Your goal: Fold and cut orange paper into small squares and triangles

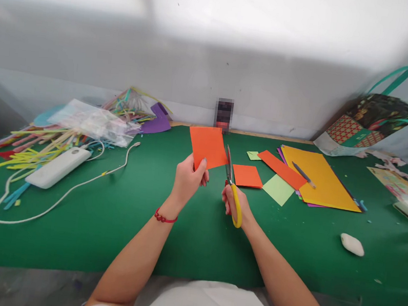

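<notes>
Between thumb and fingers, my left hand (pixel 189 178) pinches an orange sheet of paper (pixel 207 146) by its lower edge, raised above the table. My right hand (pixel 237 202) grips a pair of scissors (pixel 236 208) with yellow handles, blades pointing up and away. The blades stand at the right edge of the sheet; whether they touch it I cannot tell. Just right of the scissors lies an orange square of paper (pixel 247 176). Beyond it are a light green paper square (pixel 278 189) and an orange paper strip (pixel 282 170) that overlaps it.
On the green tabletop (pixel 136 233), a white power bank (pixel 58 167) with a cable lies left, beside a heap of paper strips (pixel 43 139). At right are yellow paper sheets (pixel 322 179), a pen (pixel 302 174), a white case (pixel 351 244) and a patterned bag (pixel 369 123).
</notes>
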